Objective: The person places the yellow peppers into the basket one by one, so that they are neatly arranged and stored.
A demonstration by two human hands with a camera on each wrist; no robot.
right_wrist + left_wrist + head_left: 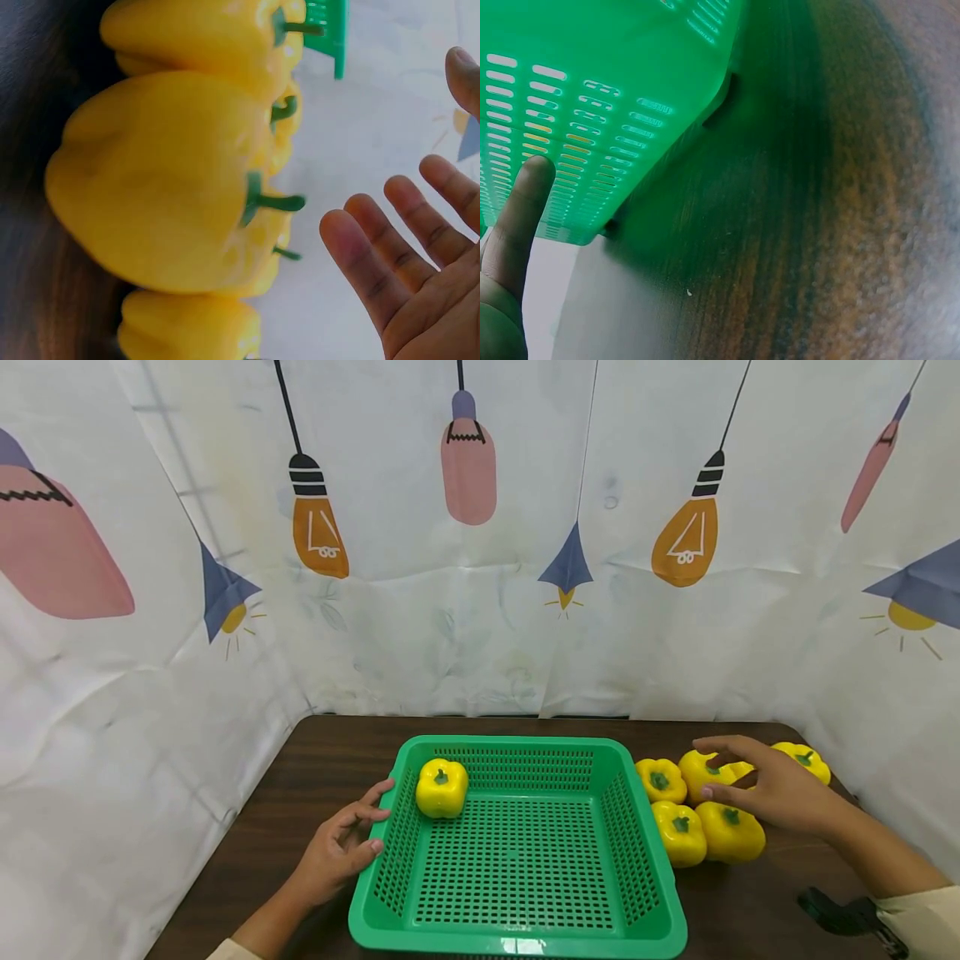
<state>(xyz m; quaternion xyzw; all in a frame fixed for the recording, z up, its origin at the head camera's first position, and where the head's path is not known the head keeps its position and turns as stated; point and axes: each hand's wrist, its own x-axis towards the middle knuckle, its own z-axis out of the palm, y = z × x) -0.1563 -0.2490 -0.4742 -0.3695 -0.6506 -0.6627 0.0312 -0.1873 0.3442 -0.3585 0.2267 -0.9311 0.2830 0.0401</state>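
Observation:
A green plastic basket with slotted walls holds one yellow bell pepper in its far left corner. My left hand is at the basket's left side, fingertips on the rim; in the left wrist view one finger lies along the slotted wall. Over a group of yellow bell peppers right of the basket hovers my right hand, fingers spread and holding nothing. Nearest below it is a large bell pepper with a green stem. The right wrist view shows the open palm beside the bell peppers.
Another bell pepper lies at the far right, partly behind the right hand. The dark wood table ends against a patterned cloth hung behind and at both sides. A black strap is by the right sleeve.

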